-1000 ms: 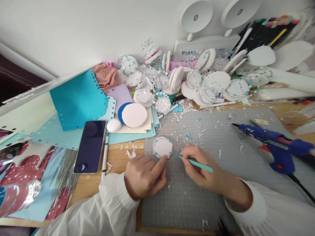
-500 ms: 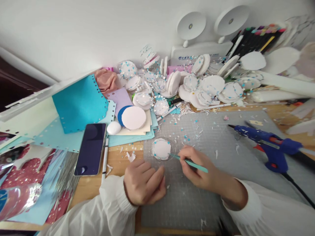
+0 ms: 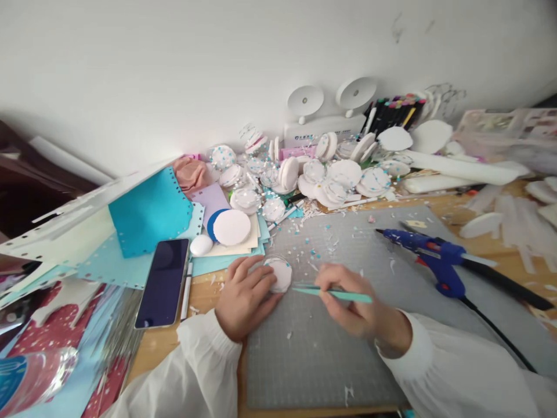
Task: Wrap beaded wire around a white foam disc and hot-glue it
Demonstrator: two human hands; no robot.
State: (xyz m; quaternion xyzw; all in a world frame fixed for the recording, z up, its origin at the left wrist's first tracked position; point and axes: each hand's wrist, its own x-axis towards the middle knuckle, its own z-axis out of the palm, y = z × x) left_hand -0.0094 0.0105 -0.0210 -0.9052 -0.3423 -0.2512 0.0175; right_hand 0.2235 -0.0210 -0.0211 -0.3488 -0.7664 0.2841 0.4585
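A small white disc with a thin clear ring and a few blue bits lies on the grey cutting mat. My left hand lies at its left side, fingers stretched out and touching its edge. In my right hand is a pair of turquoise tweezers, pinched between thumb and fingers. Their tips point left, just right of the disc and apart from it. My right hand is slightly blurred.
A blue glue gun lies on the mat's right. Many decorated white discs are heaped along the wall. A phone, a white pen and coloured sheets lie left. A plastic bottle is at the lower left.
My left hand has opened from a fist and moved up to the disc. The tweezers' tips have come away from the disc. The camera view has shifted upward and to the right.
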